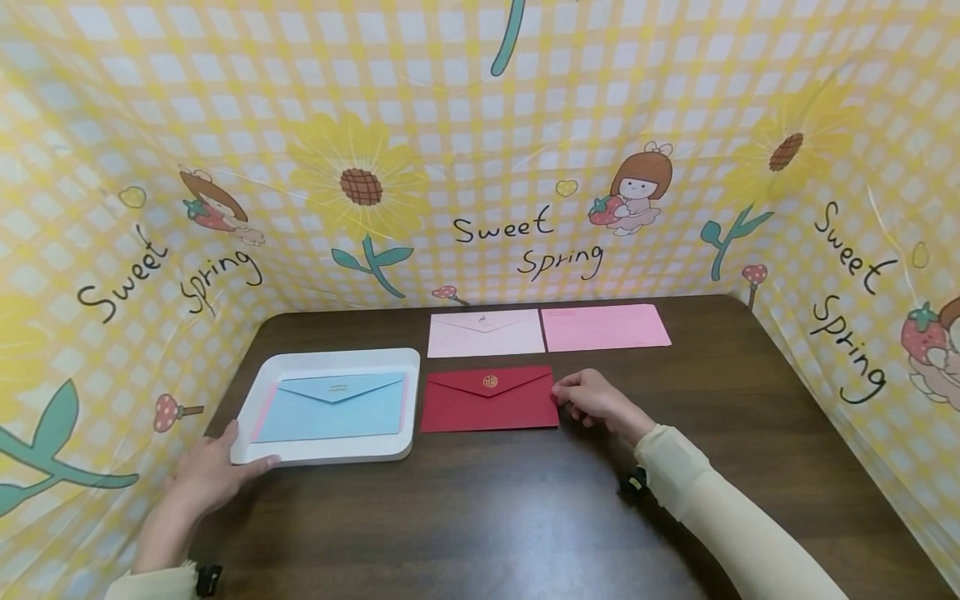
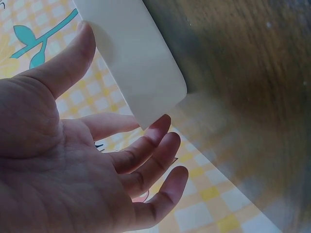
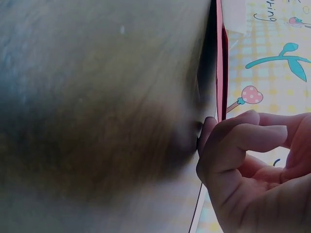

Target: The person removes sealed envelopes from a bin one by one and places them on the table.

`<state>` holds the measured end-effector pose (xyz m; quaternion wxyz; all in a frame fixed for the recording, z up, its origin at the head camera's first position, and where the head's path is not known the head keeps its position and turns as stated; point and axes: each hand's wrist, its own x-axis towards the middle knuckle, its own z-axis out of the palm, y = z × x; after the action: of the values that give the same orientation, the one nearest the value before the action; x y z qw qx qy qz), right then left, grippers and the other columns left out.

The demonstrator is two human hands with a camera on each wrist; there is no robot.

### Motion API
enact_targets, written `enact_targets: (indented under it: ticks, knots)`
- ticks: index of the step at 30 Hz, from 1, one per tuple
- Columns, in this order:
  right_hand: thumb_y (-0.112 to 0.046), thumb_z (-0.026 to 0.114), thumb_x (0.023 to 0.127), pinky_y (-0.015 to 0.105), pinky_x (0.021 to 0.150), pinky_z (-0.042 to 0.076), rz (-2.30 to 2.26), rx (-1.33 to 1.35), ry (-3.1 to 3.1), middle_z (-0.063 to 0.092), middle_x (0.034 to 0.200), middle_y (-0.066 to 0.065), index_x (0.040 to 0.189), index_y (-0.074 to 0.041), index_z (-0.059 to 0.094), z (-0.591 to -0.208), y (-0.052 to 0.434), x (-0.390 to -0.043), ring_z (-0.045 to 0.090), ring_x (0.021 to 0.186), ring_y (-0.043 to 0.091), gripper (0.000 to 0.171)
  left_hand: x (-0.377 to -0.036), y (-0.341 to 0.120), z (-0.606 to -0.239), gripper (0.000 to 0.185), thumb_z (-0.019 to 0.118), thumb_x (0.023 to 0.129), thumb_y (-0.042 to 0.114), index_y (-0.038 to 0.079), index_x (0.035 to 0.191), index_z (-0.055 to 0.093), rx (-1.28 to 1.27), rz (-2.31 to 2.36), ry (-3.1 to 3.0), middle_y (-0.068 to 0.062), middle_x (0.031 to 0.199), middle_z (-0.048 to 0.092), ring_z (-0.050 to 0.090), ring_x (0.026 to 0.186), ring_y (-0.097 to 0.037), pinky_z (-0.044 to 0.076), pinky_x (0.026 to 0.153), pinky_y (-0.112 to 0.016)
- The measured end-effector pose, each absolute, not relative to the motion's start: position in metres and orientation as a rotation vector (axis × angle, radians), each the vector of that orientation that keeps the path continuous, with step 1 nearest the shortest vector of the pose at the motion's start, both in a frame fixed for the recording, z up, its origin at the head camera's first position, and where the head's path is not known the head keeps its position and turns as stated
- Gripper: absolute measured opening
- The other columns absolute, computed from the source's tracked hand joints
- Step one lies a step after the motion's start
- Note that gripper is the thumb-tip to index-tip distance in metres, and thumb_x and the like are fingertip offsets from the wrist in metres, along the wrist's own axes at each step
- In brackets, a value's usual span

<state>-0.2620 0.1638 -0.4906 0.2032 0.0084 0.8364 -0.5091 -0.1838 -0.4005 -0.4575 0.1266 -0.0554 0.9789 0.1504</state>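
A white tray (image 1: pixel 247 454) stands at the left of the table, holding a light blue envelope (image 1: pixel 337 417) with pink paper edges showing beneath it. My left hand (image 1: pixel 206 471) holds the tray's near left corner, thumb along the front and fingers at the left side. In the left wrist view the tray's corner (image 2: pixel 141 63) lies between thumb and fingertips. Right of the tray is a red envelope (image 1: pixel 491 408) with a gold emblem. My right hand (image 1: pixel 600 396) pinches its right edge. Seen from the right wrist, the red envelope (image 3: pixel 221 63) is edge-on, its edge at the fingertips.
Behind the red envelope lie a pale pink envelope (image 1: pixel 486 337) and a brighter pink envelope (image 1: pixel 606 329), side by side. Yellow checked cloth (image 1: pixel 480 125) rises around the back and sides of the dark wooden table (image 1: pixel 480 517).
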Motion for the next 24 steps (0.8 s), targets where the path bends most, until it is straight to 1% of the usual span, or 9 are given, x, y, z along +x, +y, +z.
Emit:
enact_targets:
  ticks: [6,14,21,24]
  knots:
    - [-0.017,0.061,0.107,0.025,0.05,0.043,-1.417,0.033,2.337,0.067,0.096,0.013,0.119,0.001,0.073,-0.4904,0.1643,-0.2622,0.051,0.059,0.016,0.025,-0.1833,-0.4004,-0.4568,0.119,0.065,0.094,0.069,-0.017,0.156,0.013,-0.168,0.442,2.839,-0.057,0.136,0.031,0.041,0.119,-0.072,0.041,0.088,-0.077]
    - [-0.015,0.059,0.107,0.025,0.05,0.042,-1.441,0.034,2.321,0.065,0.093,0.014,0.118,0.002,0.073,-0.4886,0.1644,-0.2607,0.05,0.059,0.015,0.024,-0.1829,-0.4013,-0.4577,0.119,0.065,0.094,0.07,-0.016,0.157,0.012,-0.179,0.439,2.833,-0.057,0.138,0.031,0.041,0.12,-0.071,0.041,0.088,-0.077]
    - [-0.014,0.059,0.107,0.026,0.05,0.043,-1.452,0.045,2.32,0.066,0.098,0.014,0.125,0.004,0.07,-0.4892,0.1664,-0.2606,0.051,0.06,0.016,0.028,-0.1847,-0.4018,-0.458,0.118,0.067,0.094,0.067,-0.02,0.155,0.015,-0.14,0.438,2.859,-0.058,0.136,0.032,0.043,0.118,-0.071,0.043,0.089,-0.076]
    - [-0.014,0.059,0.107,0.026,0.05,0.043,-1.465,0.071,2.315,0.067,0.1,0.013,0.128,0.004,0.069,-0.4899,0.1679,-0.2608,0.052,0.06,0.015,0.029,-0.1846,-0.4019,-0.458,0.119,0.067,0.093,0.068,-0.02,0.155,0.015,-0.145,0.441,2.854,-0.058,0.136,0.032,0.043,0.118,-0.071,0.042,0.089,-0.076]
